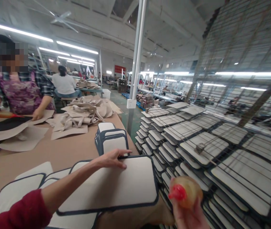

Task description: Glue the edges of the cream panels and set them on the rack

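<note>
Down at the near edge of the counter [54, 152], the left hand [110, 159] lies flat on a white panel with a dark blue border [116, 187], fingers stretched out and pressing its far edge — a spread grip, nothing pinched. That panel sits on top of other bordered panels [13, 190] that overlap across the near left of the counter, and its right side reaches the counter's edge. Just beyond the fingertips stands a small stack of smaller bordered pieces [111, 138]. The right hand [189, 216] is low at the bottom of the view, closed around a yellowish squeeze bottle with a red nozzle [185, 190], held tilted in the air beside the counter. Right of it, wire racks [221, 149] carry rows of the same white pieces, layer on layer. Farther back on the counter lie heaps of beige cut pieces [87, 111], and on the far left another person in a plaid shirt and patterned apron [20, 92] has both hands on beige sheets [23, 133].
</note>
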The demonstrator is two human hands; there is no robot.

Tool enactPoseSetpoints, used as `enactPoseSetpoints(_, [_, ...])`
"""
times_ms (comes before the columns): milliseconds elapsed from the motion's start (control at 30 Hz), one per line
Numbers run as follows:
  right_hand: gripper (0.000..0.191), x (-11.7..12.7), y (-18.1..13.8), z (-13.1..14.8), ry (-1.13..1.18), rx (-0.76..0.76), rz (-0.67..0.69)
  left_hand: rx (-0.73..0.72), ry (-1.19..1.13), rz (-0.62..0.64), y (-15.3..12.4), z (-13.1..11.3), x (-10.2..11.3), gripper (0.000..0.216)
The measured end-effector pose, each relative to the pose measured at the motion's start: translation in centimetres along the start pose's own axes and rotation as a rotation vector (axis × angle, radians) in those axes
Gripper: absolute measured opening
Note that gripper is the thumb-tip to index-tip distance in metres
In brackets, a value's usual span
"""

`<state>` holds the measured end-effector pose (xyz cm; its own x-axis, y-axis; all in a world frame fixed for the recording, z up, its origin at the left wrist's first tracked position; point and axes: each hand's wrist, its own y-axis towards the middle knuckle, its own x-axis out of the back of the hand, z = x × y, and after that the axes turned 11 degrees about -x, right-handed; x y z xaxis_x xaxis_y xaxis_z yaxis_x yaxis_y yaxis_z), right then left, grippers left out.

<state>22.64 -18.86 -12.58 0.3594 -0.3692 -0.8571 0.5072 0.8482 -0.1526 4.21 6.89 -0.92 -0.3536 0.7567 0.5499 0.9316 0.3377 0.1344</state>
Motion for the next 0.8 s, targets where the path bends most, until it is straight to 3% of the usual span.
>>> enactPoseSetpoints(100, [0.042,-3.1,0.3,2.8,0.032,0.143,-0.208,-0.016,-0.085,0.060,-1.5,-0.9,-0.1,0.052])
enactPoseSetpoints(167, [0.045,-5.1,0.4,4.0,-0.014,0.276,-0.254,-0.023,-0.106,0.164,-2.1,-1.6,0.0,0.047])
enactPoseSetpoints(267, [0.051,-6.7,0.4,4.8,-0.140,0.418,-0.220,-0.018,-0.113,0.254,-2.7,-2.6,0.5,0.045])
enactPoseSetpoints(400, [0.065,-6.7,0.3,5.7,-0.289,0.498,-0.091,0.013,-0.161,0.344,-3.1,-3.9,1.2,0.047])
enactPoseSetpoints(633, [0.073,-7.4,0.1,7.3,-0.396,0.538,-0.043,0.030,-0.205,0.446,-2.9,-5.1,1.3,0.050])
enactPoseSetpoints(800, [0.074,-7.7,-0.5,8.0,-0.460,0.566,-0.050,0.058,-0.226,0.444,-2.7,-5.3,1.2,0.050])
